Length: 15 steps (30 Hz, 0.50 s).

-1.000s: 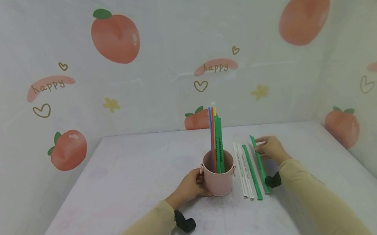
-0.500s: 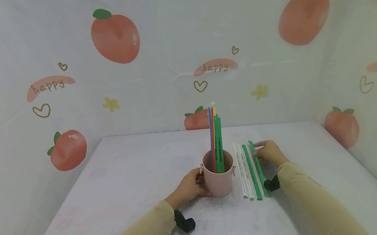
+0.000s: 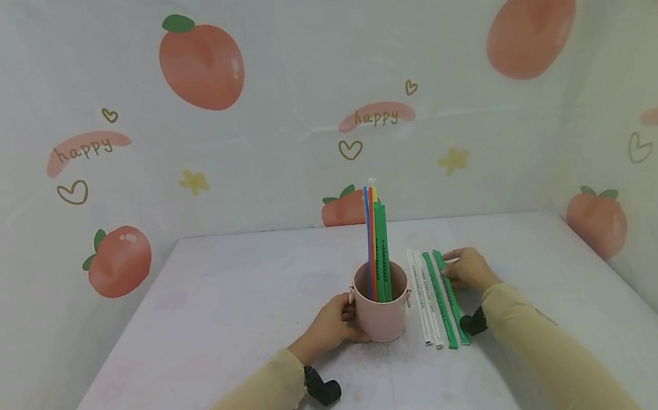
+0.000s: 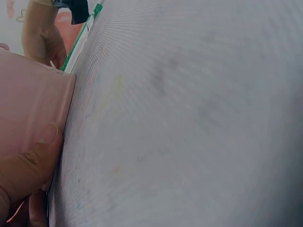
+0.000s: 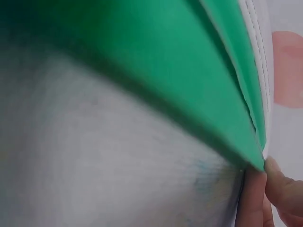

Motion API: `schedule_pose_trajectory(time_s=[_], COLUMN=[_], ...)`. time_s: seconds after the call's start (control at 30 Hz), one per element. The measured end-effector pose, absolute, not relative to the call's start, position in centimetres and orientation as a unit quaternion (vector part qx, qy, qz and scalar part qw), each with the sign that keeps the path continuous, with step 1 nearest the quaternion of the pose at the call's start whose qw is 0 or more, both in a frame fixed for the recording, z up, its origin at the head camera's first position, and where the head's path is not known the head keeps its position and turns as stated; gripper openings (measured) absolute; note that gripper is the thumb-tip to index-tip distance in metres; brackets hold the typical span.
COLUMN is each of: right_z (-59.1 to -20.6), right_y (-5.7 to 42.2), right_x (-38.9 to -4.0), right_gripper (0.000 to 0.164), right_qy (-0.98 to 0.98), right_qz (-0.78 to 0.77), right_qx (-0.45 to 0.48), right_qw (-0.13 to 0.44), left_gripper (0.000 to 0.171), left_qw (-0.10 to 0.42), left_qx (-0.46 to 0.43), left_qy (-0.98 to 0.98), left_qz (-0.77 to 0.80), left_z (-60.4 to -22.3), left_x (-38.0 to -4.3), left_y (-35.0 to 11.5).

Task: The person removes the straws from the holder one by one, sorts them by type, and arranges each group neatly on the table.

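Observation:
In the head view a small pink bucket [image 3: 382, 321] stands upright on the table. My left hand [image 3: 327, 324] grips its left side, the thumb lying low on the wall in the left wrist view. Blue, red and yellow straws and green paper-wrapped straws [image 3: 381, 254] lean together inside it. To its right lie two white paper-wrapped straws [image 3: 425, 298] and a green wrapped straw [image 3: 440, 302]. Outermost in that row is another green wrapped straw [image 3: 453, 300]; my right hand [image 3: 472, 269] pinches its far end between thumb and fingers, as the right wrist view [image 5: 251, 158] shows.
The pale table [image 3: 241, 306] meets a white fruit-print curtain [image 3: 285, 96] at its back and sides. A black wrist camera [image 3: 323, 387] sits under the left wrist; another [image 3: 473, 323] hangs beside the near end of the outer green straw.
My right hand has drawn the outer green wrapped straw slightly nearer and left, so its ends sit closer in line with the other straws. The left hand and bucket have stayed put.

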State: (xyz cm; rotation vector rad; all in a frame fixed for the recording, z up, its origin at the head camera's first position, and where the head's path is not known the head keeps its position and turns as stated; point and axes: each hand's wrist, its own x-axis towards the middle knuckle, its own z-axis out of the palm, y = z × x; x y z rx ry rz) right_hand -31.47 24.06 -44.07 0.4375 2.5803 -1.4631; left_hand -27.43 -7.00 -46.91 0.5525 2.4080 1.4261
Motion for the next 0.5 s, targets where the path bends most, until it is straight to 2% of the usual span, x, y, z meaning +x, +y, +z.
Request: schedule_pose_trajectory(time_s=[0.5], right_z=[-44.37], right_y=[24.41], right_x=[-32.07], right_gripper=[0.048], right_qy=[0.854], right_qz=[-0.49], right_qx=[0.153], right_qw=[0.087], left_gripper=[0.079], left_qw=[0.143], left_qx=[0.191], left_qy=[0.836], left_qz=[0.494], left_z=[-46.81], left_x=[-27.38], left_y=[-6.96])
